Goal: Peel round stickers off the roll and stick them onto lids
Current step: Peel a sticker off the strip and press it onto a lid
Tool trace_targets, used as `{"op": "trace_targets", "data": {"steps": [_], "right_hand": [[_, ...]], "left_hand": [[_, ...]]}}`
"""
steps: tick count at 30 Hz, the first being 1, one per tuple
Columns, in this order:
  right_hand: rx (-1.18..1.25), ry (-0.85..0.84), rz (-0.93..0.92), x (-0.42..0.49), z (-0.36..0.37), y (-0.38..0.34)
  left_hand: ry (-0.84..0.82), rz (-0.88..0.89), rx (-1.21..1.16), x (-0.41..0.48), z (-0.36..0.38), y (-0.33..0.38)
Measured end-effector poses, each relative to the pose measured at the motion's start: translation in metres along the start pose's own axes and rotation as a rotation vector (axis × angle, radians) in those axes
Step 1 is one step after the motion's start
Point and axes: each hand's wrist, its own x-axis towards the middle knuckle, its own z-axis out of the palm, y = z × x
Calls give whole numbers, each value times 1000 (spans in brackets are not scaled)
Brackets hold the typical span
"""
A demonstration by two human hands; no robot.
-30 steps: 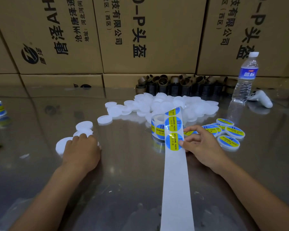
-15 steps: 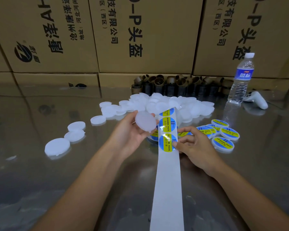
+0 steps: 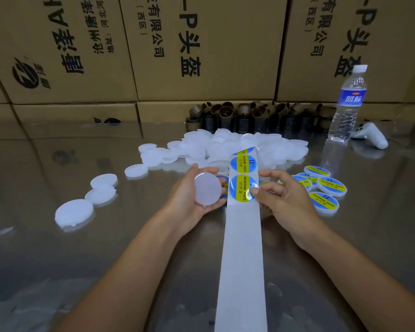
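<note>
A: Where is the next sticker (image 3: 241, 188)?

B: On the backing strip (image 3: 242, 248), the one nearest the person of those that show. The strip runs lengthwise away from the person, up toward the pile of bare lids (image 3: 249, 147), and below this sticker the strip is bare.

A: Which hand is on it?

B: The right hand (image 3: 285, 200). Its fingers are curled and its thumb tip sits on the sticker's right edge, with the forefinger just above. There is a shine at that edge, so it may be lifting, but I cannot tell whether the edge is pinched between thumb and finger.

A: And the left hand (image 3: 189, 202)?

B: It grips a bare white lid (image 3: 207, 188), fingers and thumb curled round the rim, flat face turned up toward the camera. The lid is raised off the table (image 3: 58, 259).

A: So how do the two lie?

B: The lid is just beside the strip's left edge, level with the sticker, and the right hand is on the other side. I judge the sticker must come off rightward or upward, then cross over the strip to the left to land on the lid, unless the left hand brings the lid across instead.

A: How far along?

B: A few finished lids (image 3: 326, 185) lie to the right, near the right hand. Many more bare ones wait in the pile, so the job looks early
</note>
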Motion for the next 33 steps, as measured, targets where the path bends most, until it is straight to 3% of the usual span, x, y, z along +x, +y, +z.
{"op": "trace_targets", "data": {"steps": [5, 8, 13, 20, 27, 33], "right_hand": [[-57, -53, -81, -4, 5, -6], [-237, -86, -206, -10, 8, -4], [-684, 37, -538, -14, 7, -4], [-789, 110, -750, -10, 3, -4], [-871, 130, -845, -7, 4, -5], [-840, 83, -792, -8, 3, -5]], "left_hand": [[-126, 39, 271, -6, 6, -7], [-108, 45, 259, -8, 8, -9], [-107, 37, 254, -8, 8, -11], [-176, -1, 256, -8, 11, -11], [-181, -25, 222, -9, 13, -10], [-115, -6, 265, -8, 13, -9]]}}
